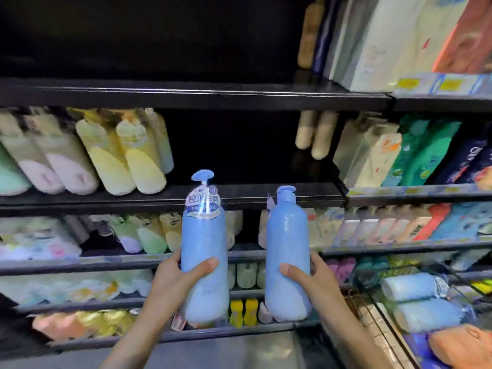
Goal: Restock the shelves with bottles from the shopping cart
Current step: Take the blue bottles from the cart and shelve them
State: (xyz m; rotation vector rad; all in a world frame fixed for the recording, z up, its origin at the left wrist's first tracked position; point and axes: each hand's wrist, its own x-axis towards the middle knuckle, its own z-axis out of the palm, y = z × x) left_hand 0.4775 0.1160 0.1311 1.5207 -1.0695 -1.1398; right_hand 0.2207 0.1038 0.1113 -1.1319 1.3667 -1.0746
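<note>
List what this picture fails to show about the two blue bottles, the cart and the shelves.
Head view only:
- Left bottle: tag print blurred; the left hand covers its lower side.
- Right bottle: label faces away; the right hand covers part.
- Shopping cart: cut off by the right and bottom edges.
- Shelf goods: blurred, unreadable.
- Top shelf: space above too dark.

Two tall blue plastic pump bottles held upright in front of the black store shelves

The left blue pump bottle (204,258) carries a round white-and-blue tag with printed text on its neck, and the left hand (174,279) grips its lower part. The right blue pump bottle (288,258) shows a plain side, and the right hand (310,278) holds it low. The two stand side by side, apart. More blue bottles (423,302) lie flat in the wire shopping cart (372,310) at the lower right.
</note>
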